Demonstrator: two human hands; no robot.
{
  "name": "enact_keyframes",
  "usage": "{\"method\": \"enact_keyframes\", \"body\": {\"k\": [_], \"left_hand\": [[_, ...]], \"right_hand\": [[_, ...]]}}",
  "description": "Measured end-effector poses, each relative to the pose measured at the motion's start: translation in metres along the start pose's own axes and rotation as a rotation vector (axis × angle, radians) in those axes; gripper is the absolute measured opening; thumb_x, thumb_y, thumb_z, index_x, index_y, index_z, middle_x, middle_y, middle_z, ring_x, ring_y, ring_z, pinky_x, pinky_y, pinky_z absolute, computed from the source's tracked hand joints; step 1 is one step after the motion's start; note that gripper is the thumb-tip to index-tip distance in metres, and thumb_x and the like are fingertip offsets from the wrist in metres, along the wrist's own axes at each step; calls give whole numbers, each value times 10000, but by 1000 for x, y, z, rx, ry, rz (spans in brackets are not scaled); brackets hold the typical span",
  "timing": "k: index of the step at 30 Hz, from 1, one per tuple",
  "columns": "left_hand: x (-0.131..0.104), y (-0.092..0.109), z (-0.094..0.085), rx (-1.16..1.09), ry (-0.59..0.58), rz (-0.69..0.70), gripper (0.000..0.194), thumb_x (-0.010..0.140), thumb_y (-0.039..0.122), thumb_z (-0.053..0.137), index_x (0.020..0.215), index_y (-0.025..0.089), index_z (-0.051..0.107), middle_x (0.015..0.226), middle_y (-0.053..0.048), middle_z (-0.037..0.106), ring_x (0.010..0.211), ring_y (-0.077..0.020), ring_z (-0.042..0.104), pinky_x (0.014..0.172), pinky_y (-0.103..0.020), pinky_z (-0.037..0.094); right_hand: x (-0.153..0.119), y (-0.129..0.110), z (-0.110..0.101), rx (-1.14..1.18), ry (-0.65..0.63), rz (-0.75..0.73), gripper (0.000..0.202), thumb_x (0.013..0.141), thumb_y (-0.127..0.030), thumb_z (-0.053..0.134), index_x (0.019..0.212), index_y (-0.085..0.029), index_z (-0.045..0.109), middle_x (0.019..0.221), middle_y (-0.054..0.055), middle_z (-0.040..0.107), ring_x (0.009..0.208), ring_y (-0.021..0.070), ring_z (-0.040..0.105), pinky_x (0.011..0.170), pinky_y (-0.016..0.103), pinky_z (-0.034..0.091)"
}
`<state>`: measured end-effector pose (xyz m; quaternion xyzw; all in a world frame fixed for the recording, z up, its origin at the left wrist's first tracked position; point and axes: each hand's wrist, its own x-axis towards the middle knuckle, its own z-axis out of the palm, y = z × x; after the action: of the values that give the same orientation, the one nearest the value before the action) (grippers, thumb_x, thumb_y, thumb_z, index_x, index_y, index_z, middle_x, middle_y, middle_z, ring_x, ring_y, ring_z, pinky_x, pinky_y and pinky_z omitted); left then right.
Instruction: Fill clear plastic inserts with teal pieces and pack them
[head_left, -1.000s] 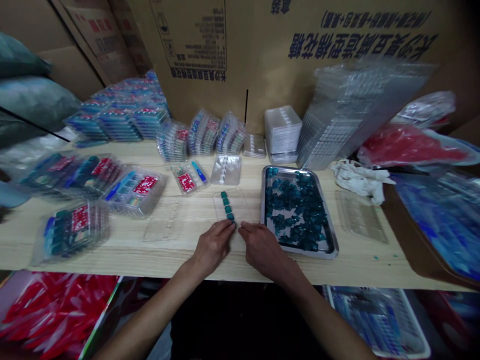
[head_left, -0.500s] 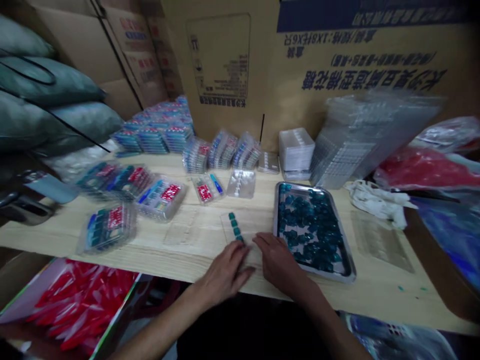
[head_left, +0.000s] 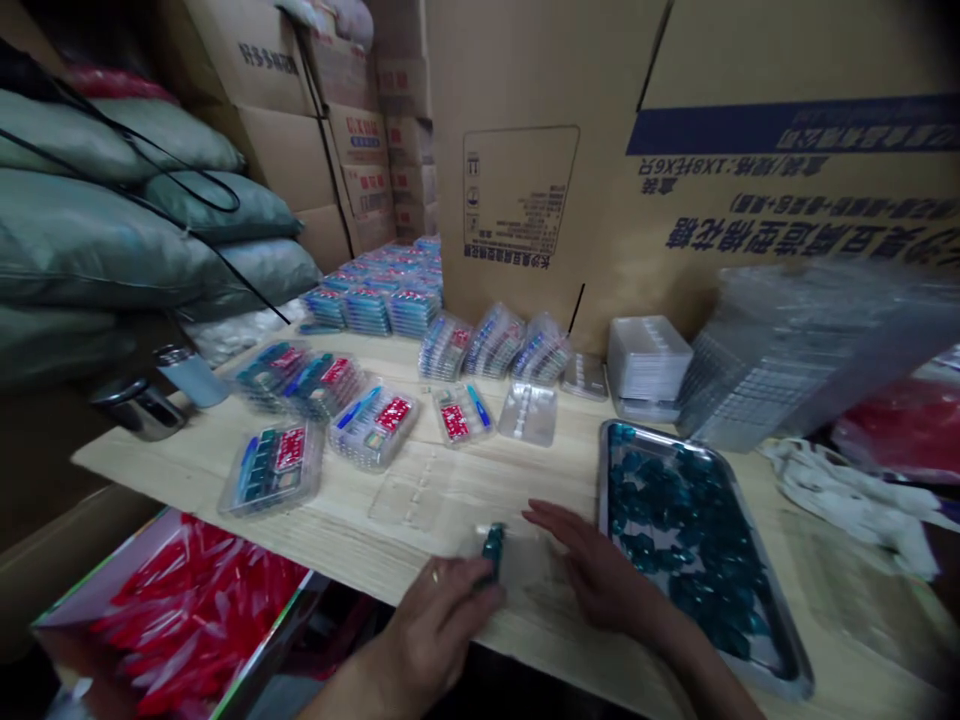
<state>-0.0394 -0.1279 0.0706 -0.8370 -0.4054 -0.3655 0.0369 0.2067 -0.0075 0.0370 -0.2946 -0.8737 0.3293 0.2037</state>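
My left hand (head_left: 442, 625) is closed at the near end of a clear plastic tray (head_left: 523, 562), its thumb and fingers over a row of teal gem-like pieces (head_left: 493, 543). The fingers hide the near part of the row. To the right of that tray, my right hand (head_left: 592, 570) holds nothing, its fingers stretched out and slightly apart. Beside it lies a metal tray (head_left: 604, 480) full of loose teal pieces (head_left: 660, 500). Another clear plastic tray (head_left: 409, 497) lies flat to the left.
Filled clear packs (head_left: 274, 465) sit on the left of the wooden table (head_left: 352, 535), with stacked packs (head_left: 394, 310) behind. Stacked empty trays (head_left: 649, 360) and white gloves (head_left: 847, 495) stand right. Below left is a box of red packets (head_left: 202, 610). A large carton (head_left: 525, 90) closes the back.
The view has swung left, so things appear farther right and lower. My left hand has closed over the near end of the tray; my right hand has moved a little away from it.
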Motion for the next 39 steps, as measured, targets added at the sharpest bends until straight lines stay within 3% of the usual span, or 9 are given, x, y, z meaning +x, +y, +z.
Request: {"method": "enact_keyframes", "body": {"k": [4, 9, 13, 16, 19, 28, 30, 34, 39], "left_hand": [[51, -45, -9, -132, 225, -235, 295, 929, 93, 528, 1199, 190, 594, 1069, -98, 691, 1005, -184, 650, 845, -306, 537], [89, -118, 5, -324, 228, -602, 254, 941, 264, 545, 1161, 168, 629, 1023, -70, 714, 865, -161, 670, 732, -256, 539], [112, -176, 24, -76, 72, -869, 403, 993, 227, 367, 1348, 112, 517, 1226, -125, 676, 1098, -183, 647, 942, -289, 509], [129, -213, 38, 177, -136, -972, 391, 944, 148, 405, 1285, 99, 590, 1310, -161, 629, 1237, -228, 576, 1033, -303, 441], [139, -235, 51, 203, -275, -996, 337, 897, 189, 502, 1181, 92, 654, 1219, -206, 664, 1180, -304, 608, 979, -353, 465], [152, -222, 75, 267, -558, -934, 569, 927, 298, 435, 1487, 205, 390, 1260, -203, 635, 1146, -302, 632, 925, -382, 485], [157, -213, 77, 263, -617, -898, 538, 903, 263, 459, 1440, 233, 470, 1299, -199, 611, 1126, -301, 645, 893, -370, 502], [159, -187, 75, 286, -703, -864, 442, 797, 222, 581, 1221, 122, 654, 1196, -239, 662, 1086, -317, 662, 844, -342, 517], [144, -142, 62, 290, -790, -818, 374, 755, 368, 641, 987, 94, 744, 983, -240, 731, 946, -326, 704, 729, -329, 517]], "right_hand": [[52, -9, -22, 421, 22, -32, 440, 922, -271, 506, 1358, -208, 517, 1374, 126, 590, 1310, 234, 521, 1105, 453, 385], [123, -14, -27, 713, 130, 90, 422, 874, -450, 594, 1185, -165, 589, 969, 93, 736, 887, 194, 688, 819, 337, 509], [165, -2, -40, 800, 376, 271, 395, 747, -344, 663, 1087, -148, 613, 780, 39, 726, 665, 139, 645, 613, 234, 452], [179, 10, -54, 873, 567, 424, 404, 669, -227, 651, 1064, -149, 618, 721, 11, 713, 619, 117, 629, 558, 197, 424], [173, 21, -62, 933, 654, 490, 409, 625, -182, 648, 1033, -158, 632, 690, -7, 697, 613, 121, 639, 524, 189, 422], [112, 47, -67, 1007, 776, 600, 428, 570, -126, 656, 983, -181, 561, 723, 12, 711, 590, 141, 645, 476, 198, 454], [102, 49, -68, 1012, 847, 620, 454, 582, -119, 633, 1018, -198, 531, 726, 6, 707, 591, 145, 648, 453, 193, 440], [84, 49, -60, 1028, 931, 623, 515, 584, -128, 611, 1083, -211, 515, 726, -5, 697, 601, 160, 657, 437, 201, 433], [72, 45, -32, 1077, 923, 650, 603, 565, -149, 629, 1161, -179, 541, 737, 2, 693, 609, 157, 645, 448, 202, 426]]}}
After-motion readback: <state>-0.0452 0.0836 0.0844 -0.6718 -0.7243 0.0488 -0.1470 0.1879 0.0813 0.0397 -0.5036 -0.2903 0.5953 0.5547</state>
